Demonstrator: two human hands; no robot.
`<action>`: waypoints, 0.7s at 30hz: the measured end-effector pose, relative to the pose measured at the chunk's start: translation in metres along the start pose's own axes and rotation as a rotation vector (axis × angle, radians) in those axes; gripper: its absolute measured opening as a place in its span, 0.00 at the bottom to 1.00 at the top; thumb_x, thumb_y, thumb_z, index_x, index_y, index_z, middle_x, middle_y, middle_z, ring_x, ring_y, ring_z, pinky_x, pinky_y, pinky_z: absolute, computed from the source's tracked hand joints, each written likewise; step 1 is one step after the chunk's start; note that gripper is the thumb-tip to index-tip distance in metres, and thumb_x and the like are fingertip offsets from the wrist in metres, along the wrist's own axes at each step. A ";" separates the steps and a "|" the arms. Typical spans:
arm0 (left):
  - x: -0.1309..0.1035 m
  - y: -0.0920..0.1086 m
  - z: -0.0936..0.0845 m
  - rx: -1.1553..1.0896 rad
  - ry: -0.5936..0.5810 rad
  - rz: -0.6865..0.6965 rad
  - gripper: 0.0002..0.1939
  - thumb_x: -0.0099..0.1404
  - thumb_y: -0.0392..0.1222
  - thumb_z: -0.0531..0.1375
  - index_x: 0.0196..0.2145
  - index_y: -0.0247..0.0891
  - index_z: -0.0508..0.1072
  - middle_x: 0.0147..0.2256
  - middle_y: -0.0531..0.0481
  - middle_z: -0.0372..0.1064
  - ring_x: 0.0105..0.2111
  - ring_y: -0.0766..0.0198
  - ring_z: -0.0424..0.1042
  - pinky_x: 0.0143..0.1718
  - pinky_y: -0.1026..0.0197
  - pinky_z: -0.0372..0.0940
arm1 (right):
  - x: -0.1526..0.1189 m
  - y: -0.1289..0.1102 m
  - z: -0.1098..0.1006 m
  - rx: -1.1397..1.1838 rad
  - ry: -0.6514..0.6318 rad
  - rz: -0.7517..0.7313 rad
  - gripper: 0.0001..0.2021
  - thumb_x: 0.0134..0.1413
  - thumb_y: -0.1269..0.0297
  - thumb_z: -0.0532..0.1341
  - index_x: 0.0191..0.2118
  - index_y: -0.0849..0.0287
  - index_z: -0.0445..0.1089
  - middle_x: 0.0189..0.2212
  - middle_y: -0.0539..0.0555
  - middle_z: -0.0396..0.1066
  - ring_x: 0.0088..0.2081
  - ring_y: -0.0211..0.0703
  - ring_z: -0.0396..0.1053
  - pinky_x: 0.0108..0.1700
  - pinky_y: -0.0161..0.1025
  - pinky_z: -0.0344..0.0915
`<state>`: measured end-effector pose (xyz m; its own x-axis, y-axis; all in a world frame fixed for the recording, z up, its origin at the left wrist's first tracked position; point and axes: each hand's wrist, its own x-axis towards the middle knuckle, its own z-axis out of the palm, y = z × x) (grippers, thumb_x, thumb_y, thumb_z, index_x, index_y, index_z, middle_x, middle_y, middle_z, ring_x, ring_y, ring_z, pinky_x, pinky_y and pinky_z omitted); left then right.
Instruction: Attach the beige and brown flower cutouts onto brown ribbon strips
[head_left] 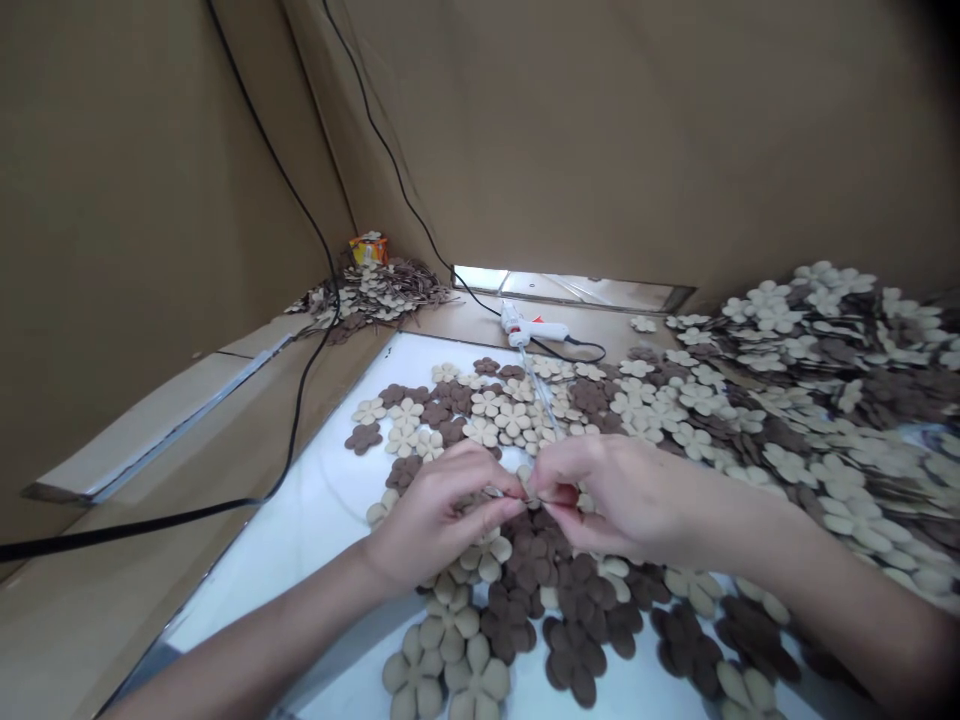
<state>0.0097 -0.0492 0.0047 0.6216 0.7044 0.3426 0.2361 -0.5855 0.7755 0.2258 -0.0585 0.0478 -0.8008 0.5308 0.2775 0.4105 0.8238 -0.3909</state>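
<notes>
Over the middle of the white board (pixel 300 530), my left hand (pixel 454 500) and my right hand (pixel 600 490) meet with their fingertips nearly touching. A small beige flower (pixel 529 485) shows between them, pinched by both hands and partly hidden by the fingers. Under and around the hands lie brown flowers (pixel 574 655) and beige flowers (pixel 476 680), many overlapping. Just beyond my right hand, a white glue gun (pixel 517 325) rests with a clear stick (pixel 541 390) reaching from it toward the hands.
A large heap of flowers (pixel 810 400) covers the right side. Another flower pile (pixel 382 290) with an orange packet (pixel 369 248) sits in the far left corner. A black cable (pixel 300 400) crosses the left side. Cardboard walls (pixel 600 130) enclose the back and left.
</notes>
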 end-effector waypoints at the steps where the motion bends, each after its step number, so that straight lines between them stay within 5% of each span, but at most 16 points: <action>1: 0.000 -0.001 0.001 0.053 0.033 0.041 0.05 0.63 0.39 0.57 0.34 0.38 0.73 0.29 0.49 0.71 0.34 0.62 0.67 0.37 0.61 0.61 | 0.000 0.000 0.001 -0.008 0.003 -0.006 0.09 0.53 0.77 0.50 0.39 0.58 0.56 0.25 0.47 0.58 0.25 0.34 0.54 0.30 0.34 0.54; 6: -0.004 -0.005 0.005 0.210 0.188 0.087 0.03 0.63 0.38 0.58 0.33 0.38 0.73 0.28 0.49 0.72 0.31 0.63 0.69 0.34 0.62 0.63 | 0.002 0.001 0.002 -0.046 -0.042 0.046 0.07 0.52 0.77 0.51 0.31 0.58 0.61 0.25 0.48 0.62 0.27 0.35 0.58 0.30 0.34 0.55; 9: -0.006 -0.004 0.006 0.271 0.262 0.097 0.02 0.62 0.37 0.59 0.33 0.38 0.72 0.28 0.49 0.73 0.30 0.64 0.70 0.32 0.63 0.64 | 0.004 -0.002 -0.002 -0.033 -0.052 0.122 0.05 0.55 0.73 0.52 0.35 0.58 0.62 0.26 0.48 0.63 0.27 0.36 0.60 0.30 0.34 0.55; 13: -0.006 -0.003 0.003 0.385 0.364 0.228 0.02 0.59 0.33 0.61 0.31 0.38 0.72 0.27 0.51 0.74 0.29 0.65 0.71 0.33 0.62 0.65 | 0.007 -0.008 -0.009 0.125 0.007 0.282 0.10 0.57 0.63 0.57 0.44 0.58 0.59 0.35 0.52 0.66 0.34 0.39 0.65 0.34 0.35 0.59; 21: -0.010 -0.007 -0.002 0.583 0.426 0.376 0.05 0.58 0.33 0.62 0.33 0.39 0.74 0.30 0.51 0.78 0.34 0.62 0.76 0.37 0.61 0.69 | 0.017 -0.006 0.016 0.363 0.190 0.351 0.02 0.56 0.65 0.60 0.36 0.57 0.67 0.36 0.50 0.70 0.39 0.39 0.67 0.41 0.34 0.61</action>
<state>-0.0001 -0.0513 -0.0028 0.4273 0.4428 0.7882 0.4925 -0.8451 0.2078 0.2025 -0.0579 0.0408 -0.5355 0.8163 0.2165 0.4353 0.4865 -0.7575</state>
